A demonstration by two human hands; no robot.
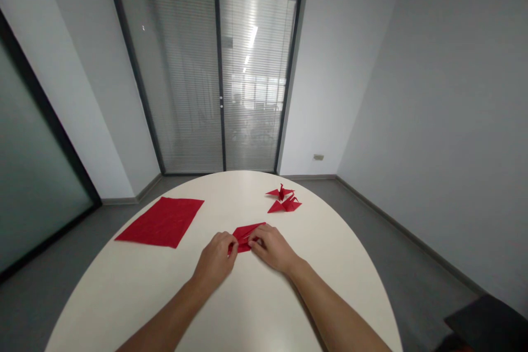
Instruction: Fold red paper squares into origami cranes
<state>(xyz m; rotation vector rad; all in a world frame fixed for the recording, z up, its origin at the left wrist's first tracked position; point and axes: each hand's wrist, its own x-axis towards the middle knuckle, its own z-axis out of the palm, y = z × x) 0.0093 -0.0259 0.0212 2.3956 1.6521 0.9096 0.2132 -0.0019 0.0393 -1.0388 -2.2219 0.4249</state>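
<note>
A partly folded piece of red origami paper (246, 230) lies on the white table between my two hands. My left hand (218, 256) pinches its left end, thumb and fingers closed together. On the opposite side, the fingers of my right hand (270, 247) are bent and closed on the paper's right part. Both hands cover some of the folds, so the full shape is hidden. Beyond them, toward the right, stand two folded red paper cranes, a rear crane (281, 192) and a front crane (285, 205), close together with wings spread.
Flat sheets or a sheet of red paper (163, 223) rest at the left of the round white table (247, 313). A glass door with blinds (185, 77) is behind it. Something black (490, 322) shows at the lower right, beside the table.
</note>
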